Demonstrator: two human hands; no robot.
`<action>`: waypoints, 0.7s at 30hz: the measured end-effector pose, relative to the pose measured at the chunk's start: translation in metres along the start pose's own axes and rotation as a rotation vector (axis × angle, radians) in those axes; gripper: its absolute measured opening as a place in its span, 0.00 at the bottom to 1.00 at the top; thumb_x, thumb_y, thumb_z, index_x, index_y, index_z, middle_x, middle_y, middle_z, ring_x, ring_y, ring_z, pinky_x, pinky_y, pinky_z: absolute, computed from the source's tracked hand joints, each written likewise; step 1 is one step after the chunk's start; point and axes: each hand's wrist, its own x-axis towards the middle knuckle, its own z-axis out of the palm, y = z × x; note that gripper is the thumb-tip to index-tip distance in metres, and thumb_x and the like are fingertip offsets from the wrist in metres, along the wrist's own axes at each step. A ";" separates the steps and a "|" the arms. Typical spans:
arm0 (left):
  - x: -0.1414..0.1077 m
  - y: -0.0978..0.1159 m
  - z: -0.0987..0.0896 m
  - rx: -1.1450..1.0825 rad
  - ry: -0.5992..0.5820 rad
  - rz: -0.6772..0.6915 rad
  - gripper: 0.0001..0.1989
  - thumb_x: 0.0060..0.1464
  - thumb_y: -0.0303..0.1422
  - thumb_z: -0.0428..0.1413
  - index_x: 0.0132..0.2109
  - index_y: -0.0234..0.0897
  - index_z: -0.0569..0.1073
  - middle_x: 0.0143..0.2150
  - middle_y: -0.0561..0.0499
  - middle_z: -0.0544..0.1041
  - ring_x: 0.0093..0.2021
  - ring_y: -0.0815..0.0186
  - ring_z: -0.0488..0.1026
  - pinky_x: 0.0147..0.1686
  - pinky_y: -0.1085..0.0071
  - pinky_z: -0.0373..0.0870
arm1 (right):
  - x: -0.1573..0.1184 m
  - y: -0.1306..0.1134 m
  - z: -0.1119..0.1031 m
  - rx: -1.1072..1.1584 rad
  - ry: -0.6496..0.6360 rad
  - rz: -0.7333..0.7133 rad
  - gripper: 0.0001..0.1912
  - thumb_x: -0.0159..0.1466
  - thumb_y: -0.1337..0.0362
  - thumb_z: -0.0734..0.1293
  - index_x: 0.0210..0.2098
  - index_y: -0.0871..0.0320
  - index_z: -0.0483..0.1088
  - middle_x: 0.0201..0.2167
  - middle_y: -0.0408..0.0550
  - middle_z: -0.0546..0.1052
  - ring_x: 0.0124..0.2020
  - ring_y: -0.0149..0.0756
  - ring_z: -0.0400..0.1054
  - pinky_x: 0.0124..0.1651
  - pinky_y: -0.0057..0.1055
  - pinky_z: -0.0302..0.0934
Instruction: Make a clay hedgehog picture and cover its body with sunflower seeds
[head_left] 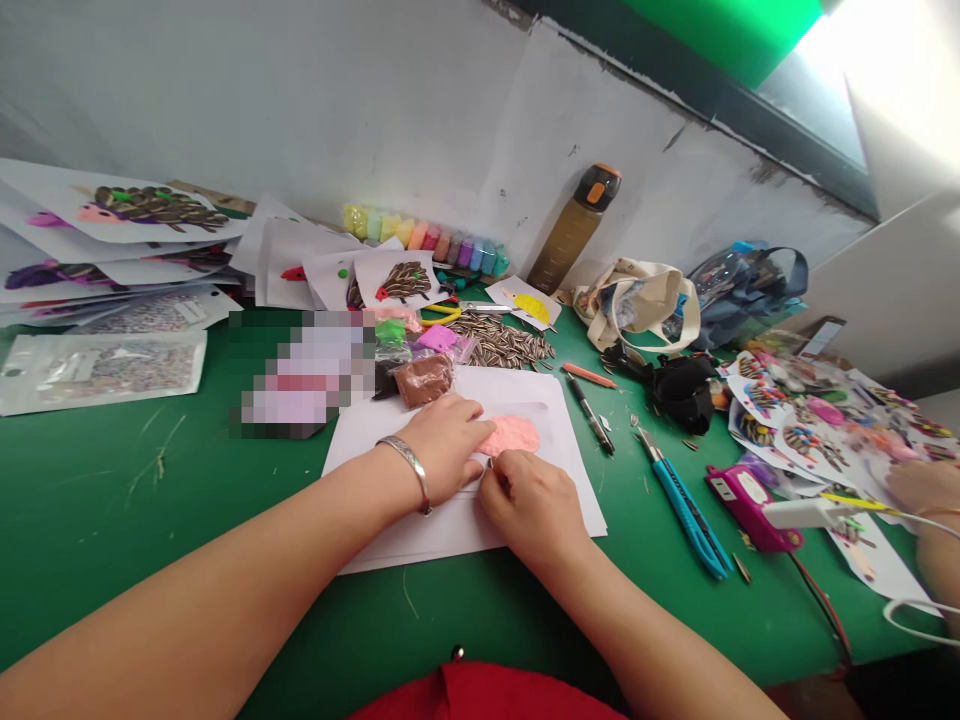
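Observation:
A flattened patch of salmon-pink clay (514,436) lies on a stack of white paper (390,530). My left hand (446,450), with a silver bangle at the wrist, rests with its fingers stretched out, the tips at the clay's left edge. Just below the clay, my right hand (536,500) is closed, thumb and forefinger pinched together. A tiny dark bit shows at those fingertips, too small to name. Behind my left hand sits a wrapped brown clay pack (424,380), with green (391,332) and magenta (436,339) packs beside it. Striped sunflower seeds (499,342) are heaped beyond the paper.
A blue utility knife (686,510), a black pen (589,413) and a magenta power device (754,508) lie to the right. A bottle (574,230) stands by the wall. Seed pictures (112,215) are stacked at left. Another person's hand (926,488) is at far right.

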 end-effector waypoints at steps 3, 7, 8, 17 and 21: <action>0.000 0.000 0.000 -0.002 -0.001 -0.004 0.12 0.51 0.32 0.56 0.44 0.36 0.73 0.46 0.43 0.70 0.47 0.54 0.65 0.49 0.59 0.64 | 0.001 0.001 0.000 0.005 -0.011 0.017 0.12 0.59 0.66 0.60 0.19 0.57 0.59 0.17 0.41 0.67 0.20 0.29 0.54 0.26 0.31 0.36; 0.000 0.000 0.000 -0.012 0.008 -0.004 0.12 0.50 0.32 0.56 0.43 0.36 0.73 0.46 0.44 0.70 0.47 0.54 0.66 0.48 0.59 0.64 | 0.001 0.003 -0.001 0.042 0.003 -0.004 0.12 0.59 0.66 0.59 0.19 0.57 0.60 0.17 0.40 0.66 0.20 0.29 0.54 0.26 0.31 0.38; 0.000 0.000 0.000 -0.012 0.011 -0.002 0.12 0.50 0.32 0.56 0.44 0.36 0.73 0.46 0.44 0.70 0.47 0.54 0.66 0.49 0.59 0.64 | 0.001 0.004 -0.001 0.051 0.007 -0.009 0.12 0.59 0.66 0.59 0.19 0.57 0.60 0.17 0.40 0.66 0.20 0.29 0.55 0.26 0.31 0.38; 0.001 0.000 0.000 0.003 -0.005 0.002 0.14 0.51 0.32 0.55 0.46 0.36 0.73 0.46 0.44 0.70 0.48 0.55 0.65 0.50 0.59 0.63 | -0.001 0.015 -0.010 0.285 -0.044 -0.076 0.13 0.61 0.66 0.59 0.20 0.56 0.59 0.19 0.39 0.65 0.22 0.28 0.57 0.27 0.27 0.47; 0.001 0.001 -0.002 -0.008 -0.008 0.002 0.13 0.51 0.31 0.55 0.45 0.37 0.73 0.45 0.44 0.70 0.46 0.55 0.65 0.48 0.60 0.64 | 0.000 0.026 -0.016 0.301 -0.005 -0.026 0.13 0.61 0.67 0.60 0.20 0.56 0.59 0.18 0.38 0.64 0.21 0.27 0.57 0.26 0.26 0.48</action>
